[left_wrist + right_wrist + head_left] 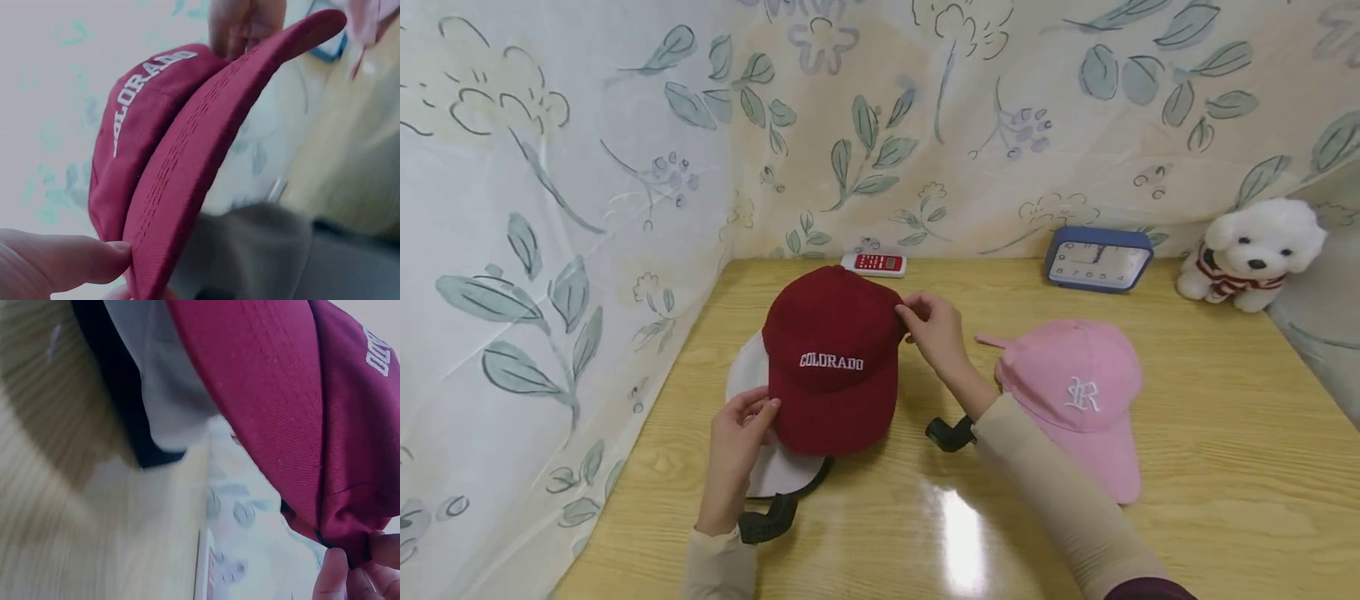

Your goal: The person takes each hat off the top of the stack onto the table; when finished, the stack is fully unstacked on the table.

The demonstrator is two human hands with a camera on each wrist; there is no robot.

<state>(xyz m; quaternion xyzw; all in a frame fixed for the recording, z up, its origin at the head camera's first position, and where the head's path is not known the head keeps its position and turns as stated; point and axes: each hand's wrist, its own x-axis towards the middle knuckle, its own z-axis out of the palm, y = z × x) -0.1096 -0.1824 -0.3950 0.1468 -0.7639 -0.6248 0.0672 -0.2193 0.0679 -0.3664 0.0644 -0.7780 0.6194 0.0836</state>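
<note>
A dark red baseball cap (pixel 835 333) lettered COLORADO is held up between both hands, its brim toward me. My left hand (pixel 741 442) pinches the brim's left corner, thumb on top, as the left wrist view shows close up. At the cap's right side, my right hand (pixel 936 333) pinches the lower edge of the crown between thumb and fingers. Beneath the red cap, a white cap with a dark brim edge (pixel 782 471) lies on the table, largely covered. In the right wrist view, the pale cap (pixel 172 394) shows below the red brim.
A pink cap (pixel 1071 375) lies to the right, partly behind my right sleeve. Along the back of the wooden table (pixel 1225 417) are a red-and-white remote-like device (pixel 880 264), a blue clock (pixel 1099 259) and a white plush dog (pixel 1255 250). Patterned cloth (pixel 865 100) hangs behind.
</note>
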